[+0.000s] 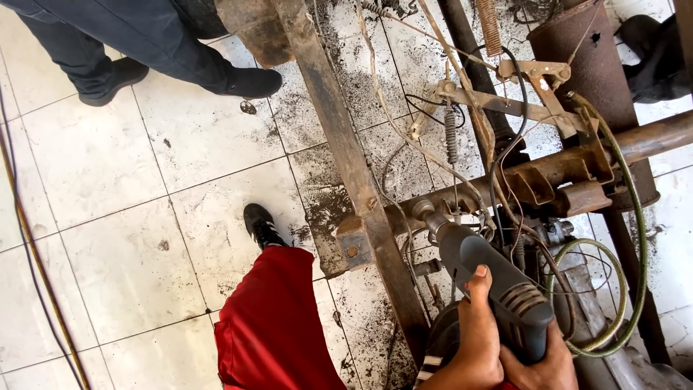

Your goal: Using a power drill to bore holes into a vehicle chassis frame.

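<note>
Both hands sit low at the near right of the head view, pressed side by side. The left hand (478, 339) is wrapped round a grey body, knuckles facing up, its thumb (479, 283) stretched straight along the far side. The right hand (543, 365) lies just right of it and nearer, its grip closed from below with only the fingers' backs showing. The wrists run off the near edge. A red-clad leg (271, 325) bends at near centre.
</note>
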